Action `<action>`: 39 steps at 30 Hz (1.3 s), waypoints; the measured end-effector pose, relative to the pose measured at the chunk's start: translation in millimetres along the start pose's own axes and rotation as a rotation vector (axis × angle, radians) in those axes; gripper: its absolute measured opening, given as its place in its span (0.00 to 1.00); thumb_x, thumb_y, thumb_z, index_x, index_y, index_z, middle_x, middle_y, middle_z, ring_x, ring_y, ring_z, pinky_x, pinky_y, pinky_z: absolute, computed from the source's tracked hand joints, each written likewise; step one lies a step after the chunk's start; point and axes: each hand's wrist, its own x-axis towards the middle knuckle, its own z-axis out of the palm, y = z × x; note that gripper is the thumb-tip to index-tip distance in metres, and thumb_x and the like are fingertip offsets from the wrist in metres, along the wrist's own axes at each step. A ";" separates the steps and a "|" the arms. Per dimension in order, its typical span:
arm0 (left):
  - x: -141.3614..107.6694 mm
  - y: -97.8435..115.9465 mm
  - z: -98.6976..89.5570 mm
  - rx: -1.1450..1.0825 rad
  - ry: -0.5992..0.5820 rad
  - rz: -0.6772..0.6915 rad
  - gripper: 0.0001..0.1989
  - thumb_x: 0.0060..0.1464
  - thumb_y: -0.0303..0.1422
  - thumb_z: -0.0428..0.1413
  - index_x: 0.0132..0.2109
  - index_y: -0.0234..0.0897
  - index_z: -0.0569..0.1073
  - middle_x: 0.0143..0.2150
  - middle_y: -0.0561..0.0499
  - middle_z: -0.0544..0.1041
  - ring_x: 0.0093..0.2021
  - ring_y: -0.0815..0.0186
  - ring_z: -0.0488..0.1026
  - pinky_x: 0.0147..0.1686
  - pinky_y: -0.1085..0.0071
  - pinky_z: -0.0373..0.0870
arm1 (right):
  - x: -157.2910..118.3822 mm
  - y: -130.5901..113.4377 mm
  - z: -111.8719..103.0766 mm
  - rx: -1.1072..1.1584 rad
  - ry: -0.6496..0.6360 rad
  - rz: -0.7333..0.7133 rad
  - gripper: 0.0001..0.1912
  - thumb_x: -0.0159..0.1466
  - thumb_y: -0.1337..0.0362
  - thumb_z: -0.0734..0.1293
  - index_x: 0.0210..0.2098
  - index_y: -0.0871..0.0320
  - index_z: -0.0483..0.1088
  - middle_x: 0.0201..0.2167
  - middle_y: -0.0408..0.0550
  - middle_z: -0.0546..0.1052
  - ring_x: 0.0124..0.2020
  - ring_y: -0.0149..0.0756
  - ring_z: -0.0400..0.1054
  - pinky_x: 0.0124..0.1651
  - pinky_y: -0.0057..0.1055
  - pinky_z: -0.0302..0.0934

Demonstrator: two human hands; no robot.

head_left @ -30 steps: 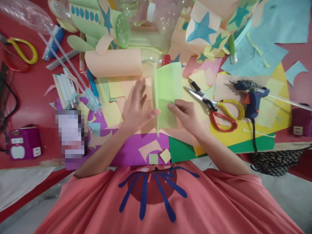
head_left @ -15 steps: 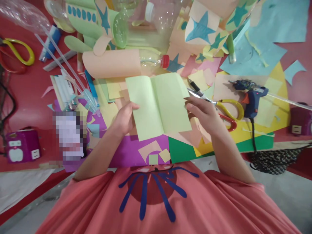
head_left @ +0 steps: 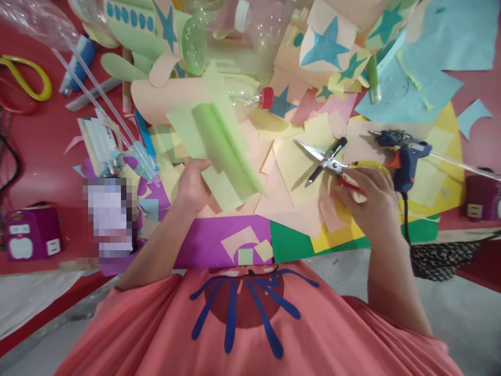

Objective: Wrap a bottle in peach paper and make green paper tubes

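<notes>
My left hand (head_left: pixel 194 184) pinches a creased sheet of light green paper (head_left: pixel 223 180) by its left edge; the sheet is tilted and half folded, its right side blurred. On the right, my right hand (head_left: pixel 370 201) has its fingers closed around the handles of a pair of scissors (head_left: pixel 332 164), one yellow and one red. The scissor blades point up and left over pale paper. Lying across the blades is a black and silver pen (head_left: pixel 340 149). A peach paper-wrapped bottle (head_left: pixel 168 96) with a red cap lies beyond the green sheet, which partly covers it.
A blue glue gun (head_left: pixel 407 166) with its cord lies just right of my right hand. Clear plastic bottles (head_left: pixel 262 26) and star-decorated paper shapes (head_left: pixel 324 44) crowd the back. At left are a phone (head_left: pixel 111 216), clear straws (head_left: pixel 97 99) and another pair of scissors (head_left: pixel 39 78).
My right hand has let go of the green paper and moved right to the scissors. The paper has swung left and partly folded over in my left hand.
</notes>
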 end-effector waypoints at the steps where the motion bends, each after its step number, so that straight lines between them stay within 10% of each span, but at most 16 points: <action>1: 0.3 0.3 1.0 -0.041 0.027 -0.044 0.07 0.45 0.38 0.56 0.29 0.42 0.66 0.28 0.52 0.74 0.41 0.58 0.75 0.41 0.63 0.75 | 2.9 -3.5 3.4 0.013 0.011 -0.012 0.13 0.64 0.60 0.62 0.44 0.56 0.74 0.40 0.57 0.79 0.44 0.46 0.72 0.49 0.44 0.66; 5: -0.7 4.5 9.6 -0.103 0.069 -0.168 0.08 0.42 0.36 0.57 0.31 0.41 0.65 0.31 0.51 0.74 0.42 0.57 0.76 0.41 0.62 0.75 | 19.3 -15.9 16.6 0.113 -0.039 -0.082 0.13 0.65 0.63 0.60 0.43 0.55 0.74 0.39 0.54 0.79 0.42 0.44 0.72 0.49 0.44 0.66; 12: -3.4 11.2 23.3 -0.146 0.104 -0.120 0.10 0.39 0.34 0.56 0.33 0.39 0.67 0.37 0.50 0.76 0.48 0.57 0.75 0.48 0.63 0.71 | 28.3 -30.9 21.2 0.262 -0.139 -0.174 0.24 0.67 0.62 0.58 0.62 0.53 0.59 0.67 0.55 0.60 0.69 0.48 0.51 0.65 0.53 0.54; 17: -4.8 14.2 23.8 -0.167 0.071 -0.149 0.11 0.38 0.35 0.56 0.32 0.39 0.65 0.39 0.48 0.76 0.51 0.54 0.73 0.50 0.61 0.70 | 3.5 -14.0 -5.9 0.093 -0.010 -0.019 0.14 0.64 0.64 0.61 0.47 0.53 0.72 0.47 0.55 0.78 0.52 0.48 0.72 0.56 0.47 0.65; 28: -11.9 24.6 26.5 -0.256 0.057 -0.229 0.10 0.42 0.34 0.55 0.35 0.39 0.66 0.46 0.46 0.75 0.57 0.51 0.69 0.54 0.59 0.70 | -13.2 21.4 -2.4 -0.166 -0.181 0.198 0.28 0.61 0.60 0.64 0.61 0.53 0.62 0.48 0.60 0.72 0.52 0.55 0.68 0.53 0.52 0.64; 39: -14.4 30.6 33.5 -0.407 0.293 -0.132 0.12 0.47 0.26 0.52 0.41 0.39 0.71 0.40 0.51 0.79 0.60 0.59 0.68 0.58 0.68 0.65 | -1.7 9.8 -11.6 -0.044 -0.237 0.283 0.23 0.53 0.62 0.64 0.49 0.52 0.69 0.38 0.53 0.72 0.41 0.48 0.69 0.44 0.45 0.66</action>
